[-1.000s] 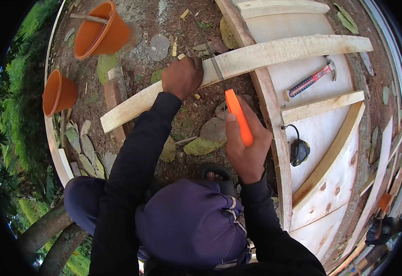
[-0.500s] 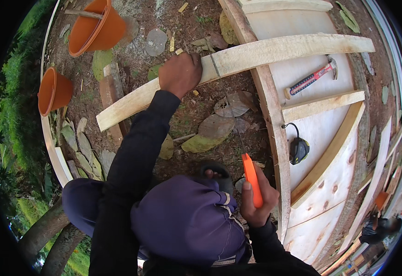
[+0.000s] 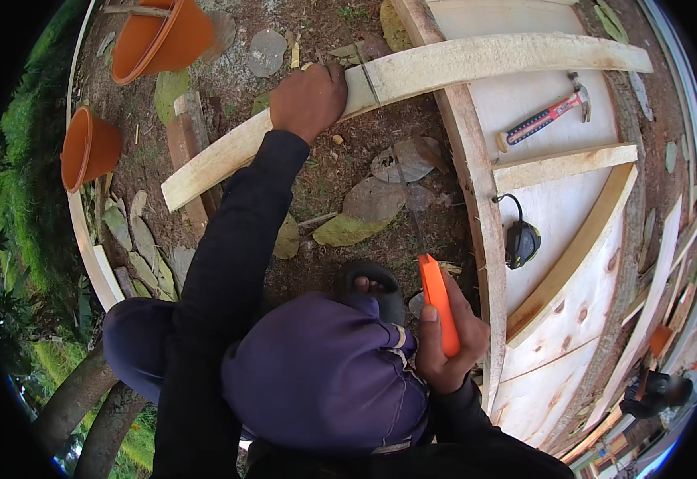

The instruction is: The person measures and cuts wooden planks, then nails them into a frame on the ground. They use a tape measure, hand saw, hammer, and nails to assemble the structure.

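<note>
A long, slightly curved pale board (image 3: pixel 476 68) lies across a timber frame on the right and a wood block (image 3: pixel 186 144) on the left. My left hand (image 3: pixel 310 102) is closed over the board, left of a handsaw's blade. My right hand (image 3: pixel 454 339) grips the orange handle of the handsaw (image 3: pixel 436 303) nearer to me. Its thin dark blade runs away from me and crosses the board just right of my left hand, with the tip showing past the far edge. Whether the blade has cut into the wood I cannot tell.
The timber frame (image 3: pixel 476 191) with pale panels holds a claw hammer (image 3: pixel 544 120), a tape measure (image 3: pixel 522 243) and a curved rib (image 3: pixel 576 263). Two orange buckets (image 3: pixel 93 149) stand at left. Dry leaves (image 3: pixel 372 199) litter the ground. Another person (image 3: pixel 648 393) is far right.
The view has shifted slightly, so most things sit higher in the picture. More of the blade now shows beyond the board's far edge. Both hands keep their grip.
</note>
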`<state>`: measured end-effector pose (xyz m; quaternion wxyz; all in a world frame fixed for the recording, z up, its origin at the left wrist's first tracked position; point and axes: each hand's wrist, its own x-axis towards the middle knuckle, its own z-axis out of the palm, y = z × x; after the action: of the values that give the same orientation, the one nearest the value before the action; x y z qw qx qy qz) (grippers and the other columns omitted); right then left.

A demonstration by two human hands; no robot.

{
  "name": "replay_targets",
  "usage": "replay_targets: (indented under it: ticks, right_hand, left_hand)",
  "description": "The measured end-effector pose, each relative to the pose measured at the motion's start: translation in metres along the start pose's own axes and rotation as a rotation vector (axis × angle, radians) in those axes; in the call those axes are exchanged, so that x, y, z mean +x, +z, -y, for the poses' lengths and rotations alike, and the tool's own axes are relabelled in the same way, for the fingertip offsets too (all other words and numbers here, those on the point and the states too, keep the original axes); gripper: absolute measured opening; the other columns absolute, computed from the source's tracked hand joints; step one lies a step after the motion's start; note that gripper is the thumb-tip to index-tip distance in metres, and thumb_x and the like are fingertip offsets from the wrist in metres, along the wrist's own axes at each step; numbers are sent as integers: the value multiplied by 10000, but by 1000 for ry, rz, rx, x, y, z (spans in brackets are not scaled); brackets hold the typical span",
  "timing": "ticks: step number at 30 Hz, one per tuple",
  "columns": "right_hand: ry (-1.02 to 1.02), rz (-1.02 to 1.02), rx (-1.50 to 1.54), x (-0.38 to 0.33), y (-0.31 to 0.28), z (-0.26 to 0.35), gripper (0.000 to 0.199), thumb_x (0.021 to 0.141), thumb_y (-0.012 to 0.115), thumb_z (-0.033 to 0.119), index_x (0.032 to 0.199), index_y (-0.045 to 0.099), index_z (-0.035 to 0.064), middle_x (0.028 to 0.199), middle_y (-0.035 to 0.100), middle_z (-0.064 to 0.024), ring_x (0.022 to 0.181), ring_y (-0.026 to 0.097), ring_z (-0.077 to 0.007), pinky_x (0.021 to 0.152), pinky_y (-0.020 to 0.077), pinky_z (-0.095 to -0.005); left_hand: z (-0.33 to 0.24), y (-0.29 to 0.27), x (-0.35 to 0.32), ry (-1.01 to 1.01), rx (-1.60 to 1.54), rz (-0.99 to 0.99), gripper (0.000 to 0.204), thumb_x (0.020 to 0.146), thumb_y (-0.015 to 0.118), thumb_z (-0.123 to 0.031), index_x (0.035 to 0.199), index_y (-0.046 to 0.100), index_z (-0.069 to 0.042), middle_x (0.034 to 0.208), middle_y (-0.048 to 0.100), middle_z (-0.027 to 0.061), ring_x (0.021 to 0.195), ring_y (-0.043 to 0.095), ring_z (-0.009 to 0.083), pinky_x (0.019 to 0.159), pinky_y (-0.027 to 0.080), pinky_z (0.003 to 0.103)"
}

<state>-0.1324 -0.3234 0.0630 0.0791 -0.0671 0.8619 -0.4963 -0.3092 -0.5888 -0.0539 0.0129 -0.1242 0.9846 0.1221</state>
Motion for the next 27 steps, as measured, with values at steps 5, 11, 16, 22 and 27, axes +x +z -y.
replay_targets:
  ticks: [5, 11, 16, 22, 27]
  right_hand:
    - [-108, -48, 83, 116, 54, -5, 436, 920, 668, 104, 1303, 604, -95, 1014, 744, -244, 884, 770, -327, 767, 591, -349]
    - [16, 11, 27, 6, -4, -5, 452, 947, 621, 191, 1316, 620, -71, 1078, 741, -238, 961, 752, -290, 834, 567, -350]
    - [-110, -44, 122, 141, 65, -3, 435, 924, 652, 111, 1317, 612, -71, 1077, 742, -234, 868, 760, -323, 777, 583, -351]
    - [-99, 20, 1, 25, 15, -15, 463, 942, 645, 129, 1349, 583, -83, 1084, 737, -246, 902, 768, -299, 769, 585, -344]
    - [-45, -53, 108, 74, 37, -11, 414, 967, 618, 161, 1295, 627, -91, 1043, 743, -223, 897, 725, -227, 810, 557, -334]
  left_hand:
    - [-1, -10, 0, -95, -27, -22, 356, 984, 482, -301, 873, 726, -67, 829, 709, 247, 768, 696, 457, 701, 562, 569]
    - [2, -8, 5, -98, -10, -14, 359, 987, 486, -295, 839, 712, -58, 771, 692, 250, 743, 690, 458, 669, 558, 557]
    - [12, -2, 10, 65, 32, -70, 349, 990, 475, -288, 866, 718, -71, 796, 704, 225, 752, 694, 446, 668, 560, 551]
    - [9, -6, 13, -60, -1, -10, 354, 987, 465, -294, 855, 713, -79, 810, 708, 217, 767, 696, 445, 680, 564, 552]
    - [14, 5, 10, 90, 46, -86, 352, 984, 465, -304, 860, 710, -84, 813, 712, 215, 756, 691, 455, 681, 567, 550]
